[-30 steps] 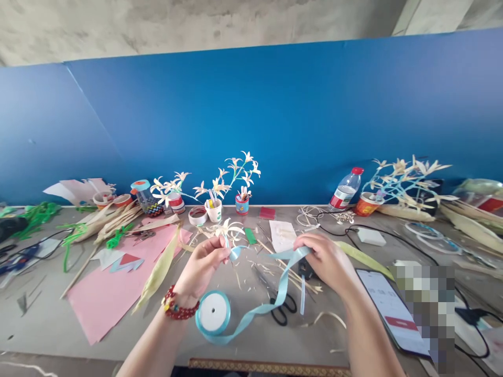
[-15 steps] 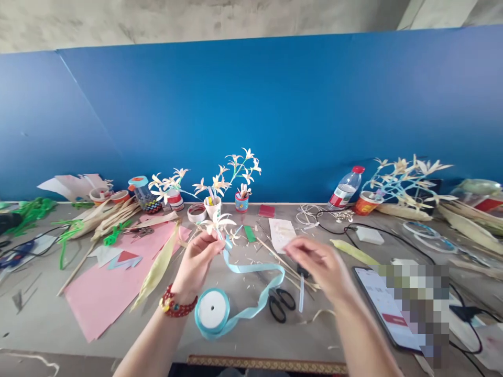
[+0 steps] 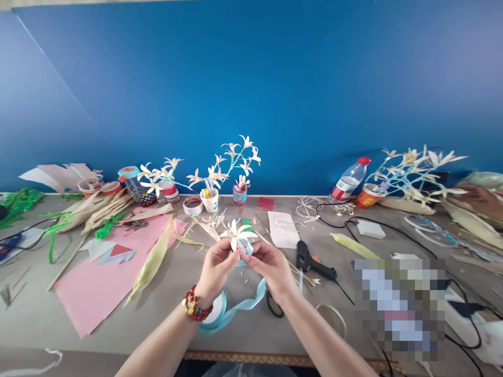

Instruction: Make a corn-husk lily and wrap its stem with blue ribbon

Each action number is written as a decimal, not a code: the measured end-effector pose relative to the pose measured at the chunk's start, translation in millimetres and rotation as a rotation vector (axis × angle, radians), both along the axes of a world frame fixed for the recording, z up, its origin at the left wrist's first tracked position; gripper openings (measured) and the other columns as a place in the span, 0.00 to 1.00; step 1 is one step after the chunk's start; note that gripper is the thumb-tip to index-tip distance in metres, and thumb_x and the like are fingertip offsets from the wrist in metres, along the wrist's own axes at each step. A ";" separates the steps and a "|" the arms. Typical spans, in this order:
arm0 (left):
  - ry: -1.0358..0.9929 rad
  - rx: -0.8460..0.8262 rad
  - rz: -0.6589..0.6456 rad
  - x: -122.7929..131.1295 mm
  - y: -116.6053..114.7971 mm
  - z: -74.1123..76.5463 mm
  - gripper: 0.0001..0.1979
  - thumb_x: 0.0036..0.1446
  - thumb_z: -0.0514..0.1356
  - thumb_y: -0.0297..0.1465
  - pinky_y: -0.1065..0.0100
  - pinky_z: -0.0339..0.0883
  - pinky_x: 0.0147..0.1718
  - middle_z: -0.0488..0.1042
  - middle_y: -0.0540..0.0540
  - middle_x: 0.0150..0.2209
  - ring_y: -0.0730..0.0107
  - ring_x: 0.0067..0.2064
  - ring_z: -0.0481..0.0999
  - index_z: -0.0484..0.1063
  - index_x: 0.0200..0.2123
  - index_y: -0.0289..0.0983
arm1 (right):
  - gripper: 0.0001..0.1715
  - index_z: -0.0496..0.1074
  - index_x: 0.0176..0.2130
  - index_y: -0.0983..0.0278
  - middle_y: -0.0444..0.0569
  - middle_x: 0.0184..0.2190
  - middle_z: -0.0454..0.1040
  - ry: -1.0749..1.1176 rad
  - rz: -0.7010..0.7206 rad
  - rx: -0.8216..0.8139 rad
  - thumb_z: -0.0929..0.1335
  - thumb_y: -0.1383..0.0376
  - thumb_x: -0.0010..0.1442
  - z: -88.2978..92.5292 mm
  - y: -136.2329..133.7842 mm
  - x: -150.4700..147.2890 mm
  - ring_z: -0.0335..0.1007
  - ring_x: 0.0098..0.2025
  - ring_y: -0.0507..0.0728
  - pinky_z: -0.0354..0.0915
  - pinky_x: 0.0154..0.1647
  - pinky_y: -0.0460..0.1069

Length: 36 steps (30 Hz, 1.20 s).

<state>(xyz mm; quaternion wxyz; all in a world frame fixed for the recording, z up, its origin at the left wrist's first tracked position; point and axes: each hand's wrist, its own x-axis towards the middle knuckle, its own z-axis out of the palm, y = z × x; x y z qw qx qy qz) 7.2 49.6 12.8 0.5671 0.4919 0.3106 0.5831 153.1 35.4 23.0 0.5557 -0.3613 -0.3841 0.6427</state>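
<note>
While the table [image 3: 165, 319] presents a smooth, matt grey surface, the materials on it vary in texture and shape. Pink paper [image 3: 98, 293] lies flat at the left with straight-cut edges; a long, pointed yellow-green husk [image 3: 151, 264], creased and dry-looking, lies along its right edge. Beyond the right hand [image 3: 273, 267] rests a white sheet [image 3: 283, 230], and near it a black glue gun [image 3: 316, 264], hard and angular in form. A blue ribbon [image 3: 249, 303] with a satin sheen runs in a loose curve from a round, white-faced spool [image 3: 215, 314], partly covered by the left wrist, towards the right hand. Rounded red beads form a bracelet [image 3: 194, 303] on that left wrist. Fingers of the left hand [image 3: 220, 264]: thumb and forefinger pressed together, pinching the flower at its base. Fingers of the right hand: thumb and fingertips closed, pinching the ribbon close against the flower's lower right side. The fingertips of both hands meet or nearly meet; whether the right ones also grip the stem cannot be told, as it is hidden. The flower [image 3: 234, 235] is located between the hands, raised above the table near mid-view. It is pale cream, with narrow, pointed petals spread outward in a star shape, and a small loop of ribbon stands beside them.
</note>
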 end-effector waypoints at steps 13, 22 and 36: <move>-0.173 -0.218 0.009 8.0 2.5 -8.1 0.08 0.47 0.72 0.30 0.74 0.65 0.32 0.73 0.52 0.25 0.77 0.28 0.69 0.76 0.26 0.35 | 0.13 0.71 0.29 0.62 0.40 0.26 0.74 0.043 -0.130 0.088 0.77 0.62 0.53 -19.6 6.4 1.6 0.68 0.30 0.50 0.64 0.35 0.45; -0.157 -0.151 -0.066 4.0 2.6 -5.4 0.05 0.51 0.69 0.29 0.69 0.68 0.35 0.75 0.50 0.27 0.73 0.30 0.74 0.77 0.28 0.35 | 0.14 0.69 0.29 0.62 0.41 0.25 0.73 0.050 -0.085 0.079 0.76 0.61 0.55 -16.8 4.4 0.8 0.70 0.29 0.51 0.66 0.36 0.47; -0.135 -0.145 -0.181 -1.1 6.4 0.9 0.07 0.51 0.69 0.31 0.66 0.66 0.33 0.73 0.49 0.26 0.70 0.29 0.73 0.77 0.27 0.34 | 0.15 0.68 0.29 0.62 0.42 0.26 0.76 0.078 -0.026 0.089 0.76 0.61 0.55 -11.8 1.5 0.2 0.71 0.29 0.51 0.66 0.36 0.47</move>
